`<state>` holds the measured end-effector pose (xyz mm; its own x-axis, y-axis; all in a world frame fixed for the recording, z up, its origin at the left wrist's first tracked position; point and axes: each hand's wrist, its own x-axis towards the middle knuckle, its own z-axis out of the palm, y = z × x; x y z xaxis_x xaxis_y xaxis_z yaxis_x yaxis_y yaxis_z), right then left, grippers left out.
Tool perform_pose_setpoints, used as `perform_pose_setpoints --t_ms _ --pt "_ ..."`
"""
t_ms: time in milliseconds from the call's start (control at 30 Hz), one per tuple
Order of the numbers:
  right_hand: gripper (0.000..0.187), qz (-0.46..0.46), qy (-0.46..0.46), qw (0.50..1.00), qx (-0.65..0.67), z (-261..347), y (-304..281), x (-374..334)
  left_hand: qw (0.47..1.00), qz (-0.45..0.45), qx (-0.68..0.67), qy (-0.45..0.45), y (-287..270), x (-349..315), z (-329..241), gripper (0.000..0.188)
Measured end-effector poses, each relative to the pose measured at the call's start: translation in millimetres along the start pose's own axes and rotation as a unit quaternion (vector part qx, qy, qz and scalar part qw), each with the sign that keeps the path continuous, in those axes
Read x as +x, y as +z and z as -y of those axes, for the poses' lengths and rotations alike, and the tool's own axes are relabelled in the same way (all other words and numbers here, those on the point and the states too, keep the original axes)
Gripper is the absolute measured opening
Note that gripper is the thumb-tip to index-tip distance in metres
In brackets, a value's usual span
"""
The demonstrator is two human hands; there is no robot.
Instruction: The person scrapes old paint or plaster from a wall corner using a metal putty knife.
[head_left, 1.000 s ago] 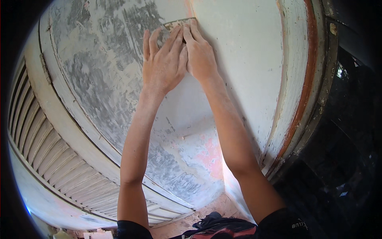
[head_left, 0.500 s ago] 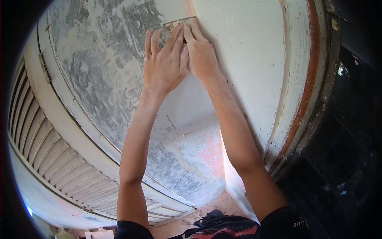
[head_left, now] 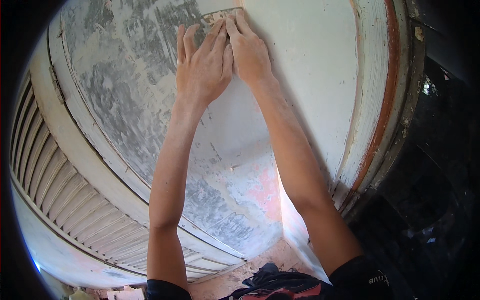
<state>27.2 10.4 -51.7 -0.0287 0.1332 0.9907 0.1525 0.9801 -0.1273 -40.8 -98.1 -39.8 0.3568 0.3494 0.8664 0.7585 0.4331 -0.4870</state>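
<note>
Both arms reach up to a patchy grey and white wall (head_left: 125, 90), meeting close to its inside corner. A flat rectangular piece with a thin dark edge and a speckled beige face (head_left: 212, 16) lies against the wall under the fingertips; most of it is covered, and I cannot tell its kind. My left hand (head_left: 202, 65) holds it with the index and middle fingers on its face, while the ring and little fingers spread off to the left. Fingers of my right hand (head_left: 248, 52) are extended over its right end. Pale dust coats both hands.
Slatted shutters (head_left: 70, 200) in a pale frame stand to the left, with a hinge (head_left: 56, 85) on the frame. At right, a smoother pale wall (head_left: 310, 75) meets a worn, brown-edged frame (head_left: 382, 125). Pink patches (head_left: 265, 190) show low on the wall.
Both hands have slid a little upward and slightly left along the wall, carrying the flat piece with them. Their hold looks the same.
</note>
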Motion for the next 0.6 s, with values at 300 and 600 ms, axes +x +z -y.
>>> perform_pose_setpoints --t_ms 300,600 --pt "0.031 0.078 0.265 0.863 0.422 34.9 -55.7 -124.1 0.942 -0.038 -0.270 -0.196 -47.7 -90.8 -53.0 0.050" --pt "0.024 0.105 0.349 0.665 0.652 44.3 -68.4 -160.3 0.740 0.073 -0.527 -0.411 -34.5 -116.0 -59.2 0.037"
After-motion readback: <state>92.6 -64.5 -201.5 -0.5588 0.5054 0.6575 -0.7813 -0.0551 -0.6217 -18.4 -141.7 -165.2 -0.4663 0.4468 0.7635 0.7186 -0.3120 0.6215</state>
